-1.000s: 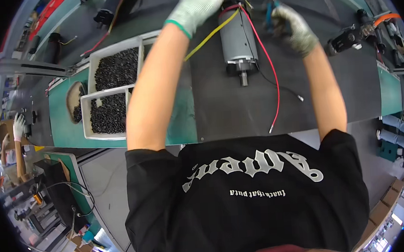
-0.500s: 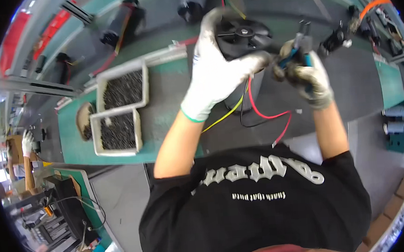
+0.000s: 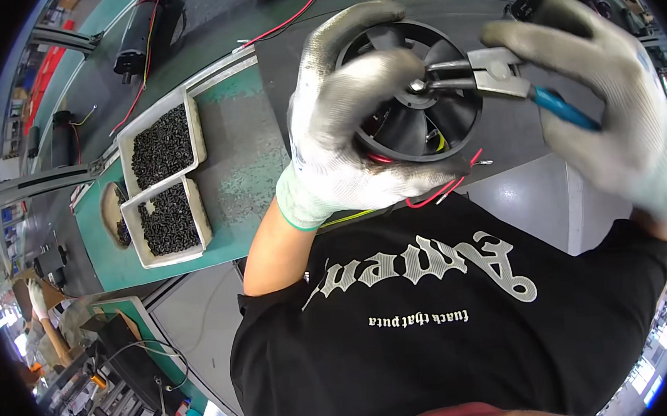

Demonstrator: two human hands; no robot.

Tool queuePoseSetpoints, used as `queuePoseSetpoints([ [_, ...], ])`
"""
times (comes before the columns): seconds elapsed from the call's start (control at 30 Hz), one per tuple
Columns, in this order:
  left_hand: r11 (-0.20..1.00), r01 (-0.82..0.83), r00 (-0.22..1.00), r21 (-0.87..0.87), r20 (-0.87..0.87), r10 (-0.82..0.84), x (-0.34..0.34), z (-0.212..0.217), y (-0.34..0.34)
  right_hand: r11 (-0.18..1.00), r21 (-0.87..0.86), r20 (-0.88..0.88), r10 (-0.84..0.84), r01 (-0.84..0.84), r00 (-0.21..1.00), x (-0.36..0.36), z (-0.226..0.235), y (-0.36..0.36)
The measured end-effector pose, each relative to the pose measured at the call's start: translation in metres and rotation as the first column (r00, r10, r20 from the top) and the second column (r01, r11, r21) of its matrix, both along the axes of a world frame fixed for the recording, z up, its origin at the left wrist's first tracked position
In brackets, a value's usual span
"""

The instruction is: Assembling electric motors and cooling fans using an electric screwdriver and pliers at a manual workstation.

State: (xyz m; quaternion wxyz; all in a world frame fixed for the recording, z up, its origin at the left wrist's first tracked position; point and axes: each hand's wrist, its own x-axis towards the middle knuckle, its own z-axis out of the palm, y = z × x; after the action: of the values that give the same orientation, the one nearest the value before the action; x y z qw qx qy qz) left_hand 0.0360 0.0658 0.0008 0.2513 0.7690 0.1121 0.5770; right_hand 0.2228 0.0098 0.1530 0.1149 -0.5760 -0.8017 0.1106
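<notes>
Raised off the counter (image 3: 246, 168) since the earlier frame and brought close under the head camera: black fan (image 3: 418, 94), hub facing up, shaft axis pointing toward the viewer. Cupped from the left by gloved left hand (image 3: 343, 130), fingers over the rim. Gripped in right hand (image 3: 612, 103): blue-handled pliers (image 3: 486, 73), tips at the hub centre. Red wires (image 3: 440, 189) trailing below. Trays of black screws (image 3: 163, 181) well apart, left.

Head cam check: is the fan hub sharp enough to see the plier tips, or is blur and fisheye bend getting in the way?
Head view: the fan hub and pliers tips are sharp. The right hand is slightly motion-smeared; the left hand is crisp. Lighting is even with no harsh glare. The trays of screws and bench edges bow toward the dark round rim.
</notes>
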Motion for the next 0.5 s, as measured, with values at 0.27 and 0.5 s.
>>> queuePoseSetpoints([
  [0.27,0.998,-0.065,0.997,0.026,-0.036,0.066,-0.006,0.004,-0.006,0.987,0.151,0.036,-0.057,0.051,0.998,0.026,-0.028,0.022],
  [0.5,0.984,-0.040,0.994,0.174,0.111,0.021,0.006,-0.005,0.004,0.750,0.570,-0.151,-0.306,0.336,0.940,0.114,-0.230,0.032],
])
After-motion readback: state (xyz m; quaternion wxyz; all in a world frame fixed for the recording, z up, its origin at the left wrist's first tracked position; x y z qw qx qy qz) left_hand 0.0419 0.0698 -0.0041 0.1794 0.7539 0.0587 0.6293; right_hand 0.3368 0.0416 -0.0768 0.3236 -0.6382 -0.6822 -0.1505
